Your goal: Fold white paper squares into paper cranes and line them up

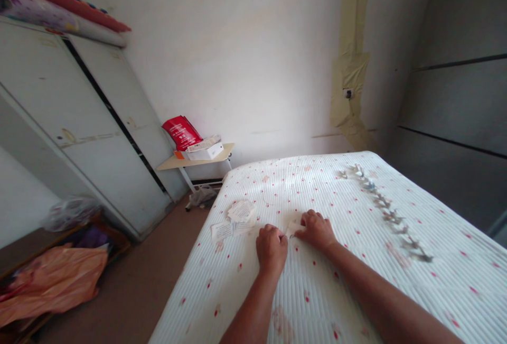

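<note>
Both my hands rest over the middle of a bed with a white, red-dotted cover (277, 291). Between them lies a small piece of printed paper (293, 228). My right hand (317, 230) has its fingers closed on the paper's right side. My left hand (271, 246) is curled at the paper's left end, thumb and forefinger pinched together; the fingers hide what is in the pinch. Left of my hands lie several loose pieces of printed paper (241, 212). Over on the right runs a row of small folded paper figures (382, 201), slightly blurred.
Beyond the bed's far left corner stands a small table (222, 155) bearing a red bag (182, 132) and a white box (208, 151). Grey cabinets (99, 132) line the left side. An orange plastic bag (59, 280) lies at lower left. A wall socket (348, 93) is ahead.
</note>
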Tool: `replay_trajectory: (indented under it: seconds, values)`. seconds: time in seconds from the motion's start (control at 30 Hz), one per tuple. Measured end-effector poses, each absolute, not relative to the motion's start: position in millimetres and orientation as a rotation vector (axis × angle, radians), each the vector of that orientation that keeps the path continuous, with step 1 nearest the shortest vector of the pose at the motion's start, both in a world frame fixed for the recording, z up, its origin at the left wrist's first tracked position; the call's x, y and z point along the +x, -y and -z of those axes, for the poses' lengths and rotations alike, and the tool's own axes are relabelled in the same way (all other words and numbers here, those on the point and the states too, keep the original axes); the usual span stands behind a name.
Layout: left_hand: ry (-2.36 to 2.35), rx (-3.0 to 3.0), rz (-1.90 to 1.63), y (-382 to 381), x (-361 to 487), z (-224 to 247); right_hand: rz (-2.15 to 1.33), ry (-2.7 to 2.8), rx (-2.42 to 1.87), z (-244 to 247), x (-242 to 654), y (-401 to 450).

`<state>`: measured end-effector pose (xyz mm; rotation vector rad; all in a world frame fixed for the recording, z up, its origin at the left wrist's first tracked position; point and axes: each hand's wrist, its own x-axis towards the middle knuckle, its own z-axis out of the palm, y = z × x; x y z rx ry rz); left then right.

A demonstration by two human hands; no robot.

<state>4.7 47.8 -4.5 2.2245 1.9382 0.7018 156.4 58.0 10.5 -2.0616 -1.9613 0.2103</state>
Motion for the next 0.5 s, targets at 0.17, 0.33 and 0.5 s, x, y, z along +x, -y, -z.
replay_trajectory:
  seconds: [0.17, 0.33, 0.5]
  values:
    - [-2.043, 2.268, -0.583, -46, 10, 3, -0.212, 1.97, -2.06, -11, 157, -58]
    - [-1.964, 2.352, -0.581, -40, 10, 1, -0.233, 1.971, -2.063, -12, 157, -58]
    - [-1.665, 2.589, -0.592, -31, 10, -5, -0.239, 1.968, -2.067, -13, 157, -58]
